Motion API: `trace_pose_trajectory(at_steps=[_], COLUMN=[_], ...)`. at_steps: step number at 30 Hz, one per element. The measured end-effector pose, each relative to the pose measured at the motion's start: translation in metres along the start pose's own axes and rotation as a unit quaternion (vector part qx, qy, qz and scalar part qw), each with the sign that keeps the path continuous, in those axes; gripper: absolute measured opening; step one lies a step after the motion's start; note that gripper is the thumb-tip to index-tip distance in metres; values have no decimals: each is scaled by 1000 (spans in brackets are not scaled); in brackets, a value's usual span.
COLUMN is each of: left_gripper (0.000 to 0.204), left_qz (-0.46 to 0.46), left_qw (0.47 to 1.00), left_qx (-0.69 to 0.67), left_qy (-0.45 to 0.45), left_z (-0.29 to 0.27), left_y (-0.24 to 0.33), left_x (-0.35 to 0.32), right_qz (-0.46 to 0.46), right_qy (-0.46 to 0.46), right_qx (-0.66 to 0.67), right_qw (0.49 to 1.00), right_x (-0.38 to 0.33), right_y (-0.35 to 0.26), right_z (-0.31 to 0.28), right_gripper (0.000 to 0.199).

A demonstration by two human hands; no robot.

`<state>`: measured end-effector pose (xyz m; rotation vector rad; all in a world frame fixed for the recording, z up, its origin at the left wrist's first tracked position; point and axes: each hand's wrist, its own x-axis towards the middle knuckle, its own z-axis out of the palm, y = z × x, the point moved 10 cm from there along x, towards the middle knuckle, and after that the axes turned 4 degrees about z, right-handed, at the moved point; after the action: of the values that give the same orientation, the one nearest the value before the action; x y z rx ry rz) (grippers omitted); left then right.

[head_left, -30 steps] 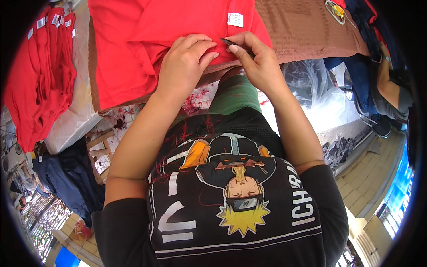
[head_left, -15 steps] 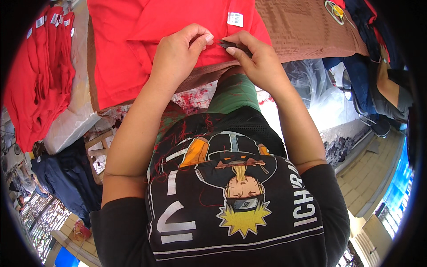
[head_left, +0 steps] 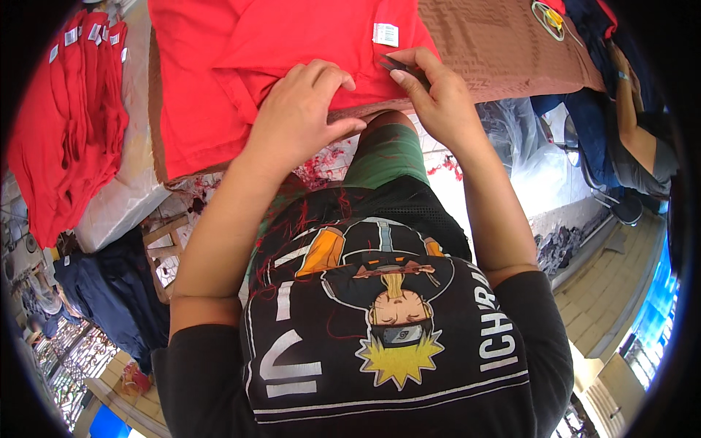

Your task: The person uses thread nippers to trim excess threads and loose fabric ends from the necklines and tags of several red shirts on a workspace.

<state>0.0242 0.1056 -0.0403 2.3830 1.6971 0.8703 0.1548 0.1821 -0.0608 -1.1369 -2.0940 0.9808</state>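
A red garment (head_left: 212, 80) lies spread over the near edge of the table, with a white label (head_left: 385, 34) on it. My left hand (head_left: 299, 117) rests against the garment's near edge, its thumb apart from the curved fingers and nothing visible between them. In my right hand (head_left: 445, 98) are dark thread snips (head_left: 409, 71), pinched between thumb and fingers. Their blades point up and left over the red cloth, just below the label. Part of the snips is hidden in my palm.
Several red garments with white tags (head_left: 69, 139) hang in a pile at the left. Brown patterned cloth (head_left: 504, 47) covers the table. A yellow cord (head_left: 549, 20) lies at the back right. Clear plastic (head_left: 504, 135) and another person's arm (head_left: 634, 117) are at the right. Navy cloth (head_left: 109, 281) sits lower left.
My left hand has gone from a pinch to spread fingers and has come lower, nearer my body. My right hand has shifted a little to the right with the snips.
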Motion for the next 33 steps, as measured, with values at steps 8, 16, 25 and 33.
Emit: trace_pose_trajectory(at_steps=[8,16,25,33], left_gripper=[22,11,18,47], left_qz=[14,-19,15,-399], left_qw=[996,996,987,790], left_qx=[11,-22,-146,-462], left_qy=[86,88,66,-56], left_z=[12,12,-2,104], left_y=[4,-7,-2,-42], left_x=[9,11,12,-74], right_qz=[-2,-41,-109,-73], right_qy=[2,-3,-11,64], right_qx=[61,58,-87,-73], right_qw=[998,997,990,993], right_x=[1,-5,-10,-8], right_y=[13,5,-17,-14], right_z=[4,7,7,-22], right_gripper=[22,20,19,20])
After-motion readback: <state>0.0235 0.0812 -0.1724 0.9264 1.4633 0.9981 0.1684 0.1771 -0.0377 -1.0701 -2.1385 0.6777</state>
